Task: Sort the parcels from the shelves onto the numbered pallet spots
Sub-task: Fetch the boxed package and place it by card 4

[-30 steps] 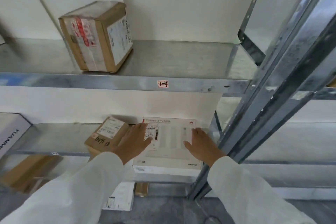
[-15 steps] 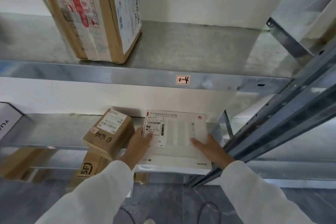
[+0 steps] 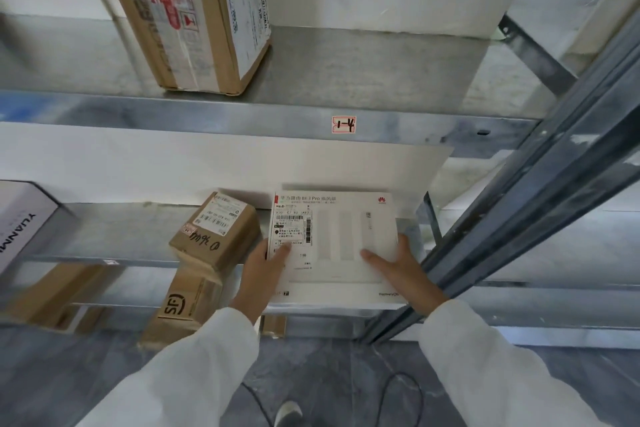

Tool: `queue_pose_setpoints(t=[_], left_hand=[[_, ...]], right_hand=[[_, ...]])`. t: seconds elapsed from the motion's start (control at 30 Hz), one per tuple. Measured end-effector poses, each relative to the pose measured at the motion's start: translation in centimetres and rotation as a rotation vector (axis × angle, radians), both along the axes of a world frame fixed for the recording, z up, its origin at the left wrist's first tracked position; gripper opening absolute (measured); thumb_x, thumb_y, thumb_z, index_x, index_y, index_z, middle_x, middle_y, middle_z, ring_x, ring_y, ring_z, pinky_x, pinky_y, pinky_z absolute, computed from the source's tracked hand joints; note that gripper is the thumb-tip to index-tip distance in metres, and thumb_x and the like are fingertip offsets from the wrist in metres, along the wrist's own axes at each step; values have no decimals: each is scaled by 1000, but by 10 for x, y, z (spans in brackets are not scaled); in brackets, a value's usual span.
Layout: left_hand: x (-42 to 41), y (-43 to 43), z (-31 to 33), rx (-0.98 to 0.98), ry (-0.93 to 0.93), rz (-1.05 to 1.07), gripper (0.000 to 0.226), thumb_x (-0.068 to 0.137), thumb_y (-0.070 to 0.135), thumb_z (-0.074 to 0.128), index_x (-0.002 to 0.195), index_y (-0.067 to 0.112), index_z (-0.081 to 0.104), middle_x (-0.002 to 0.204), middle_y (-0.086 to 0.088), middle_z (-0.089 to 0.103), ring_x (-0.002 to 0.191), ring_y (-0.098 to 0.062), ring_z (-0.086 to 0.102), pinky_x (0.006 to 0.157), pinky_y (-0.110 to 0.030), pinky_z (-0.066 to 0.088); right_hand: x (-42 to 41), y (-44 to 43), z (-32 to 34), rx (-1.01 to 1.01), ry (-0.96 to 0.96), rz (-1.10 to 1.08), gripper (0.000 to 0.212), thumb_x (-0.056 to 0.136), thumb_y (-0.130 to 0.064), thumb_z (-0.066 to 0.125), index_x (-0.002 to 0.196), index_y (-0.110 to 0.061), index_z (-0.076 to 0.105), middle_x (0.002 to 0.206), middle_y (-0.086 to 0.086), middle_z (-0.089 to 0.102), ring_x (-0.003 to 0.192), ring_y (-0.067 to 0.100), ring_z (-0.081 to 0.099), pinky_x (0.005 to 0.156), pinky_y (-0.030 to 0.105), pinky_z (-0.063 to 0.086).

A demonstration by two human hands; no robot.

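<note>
White Huawei box [image 3: 346,246] (HarmonyOS), shelf tag [image 3: 343,124] "1-4"

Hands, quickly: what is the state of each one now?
Left hand: grips the white box at its left edge.
Right hand: grips its right edge.

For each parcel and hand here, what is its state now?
flat white labelled box: gripped at both side edges
left hand: grips its left edge
right hand: grips its right edge
small brown cardboard box: closed, not held
large brown taped carton: closed, not held
</note>
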State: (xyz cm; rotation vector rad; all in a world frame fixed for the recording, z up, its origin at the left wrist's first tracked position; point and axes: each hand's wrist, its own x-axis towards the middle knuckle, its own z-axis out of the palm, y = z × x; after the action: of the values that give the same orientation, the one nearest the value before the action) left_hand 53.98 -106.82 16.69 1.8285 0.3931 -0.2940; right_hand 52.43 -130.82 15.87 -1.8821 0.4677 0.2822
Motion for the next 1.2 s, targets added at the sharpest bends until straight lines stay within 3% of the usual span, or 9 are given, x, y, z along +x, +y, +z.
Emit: queue_pose_setpoints(t=[0.13,0.3,0.4,0.5,0.6,0.7,0.87,1.07,1.2], left_hand=[[-23,13,25,-109,-132,59,20,97,37,52,110,29,65,93,12,73,88,-12,69,70,-24,53],[-51,27,53,-158,-219,82,9,94,44,55,97,45,64,99,12,73,92,-12,70,82,-37,57],[-73,43,63,-134,-232,125,23,89,51,60,109,42,64,102,12,73,90,-13,71,79,-39,58],[-106,60,70,-208,-273,249,22,93,35,59,114,29,67,100,8,74,88,-12,71,72,-27,56],[-139,83,76,-286,-276,332,21,93,35,60,110,27,69,101,6,75,93,-16,71,84,-40,57],[-165,110,80,-334,-303,414,21,93,31,60,112,25,69,105,5,74,99,-17,70,93,-47,53],[-211,170,96,-423,-380,534,24,93,22,61,117,26,67,111,6,73,105,-14,68,96,-46,51],[-293,276,110,-326,-465,688,33,91,17,64,124,25,64,114,9,71,108,-11,66,95,-40,52],[-365,340,108,-251,-502,844,34,93,16,62,125,26,63,115,11,71,108,-9,66,95,-37,52]], right_hand=[[-18,9,21,9,-120,11,81,81,-47,72,146,-31,25,130,-12,53,116,14,54,99,36,45],[-44,20,51,73,-232,-16,76,81,-39,75,144,-38,32,122,-20,56,105,0,55,97,32,46],[-61,32,63,101,-289,5,72,81,-35,75,142,-39,37,122,-23,56,110,0,55,96,30,46],[-79,50,68,107,-313,69,68,81,-35,76,139,-40,41,125,-22,59,113,2,56,98,34,48],[-93,73,77,85,-325,147,70,78,-40,77,138,-46,40,127,-23,59,116,5,56,101,39,47],[-106,102,94,84,-365,219,70,80,-36,76,138,-47,39,125,-27,58,114,-2,56,98,30,47],[-120,173,116,93,-438,356,69,83,-23,74,141,-40,39,127,-24,58,114,-6,56,97,26,47],[-161,298,121,195,-419,522,64,84,-21,74,138,-39,44,120,-25,63,106,-7,61,88,19,52],[-195,387,122,206,-397,699,60,82,-26,75,132,-43,46,116,-27,63,104,-5,61,89,26,51]])
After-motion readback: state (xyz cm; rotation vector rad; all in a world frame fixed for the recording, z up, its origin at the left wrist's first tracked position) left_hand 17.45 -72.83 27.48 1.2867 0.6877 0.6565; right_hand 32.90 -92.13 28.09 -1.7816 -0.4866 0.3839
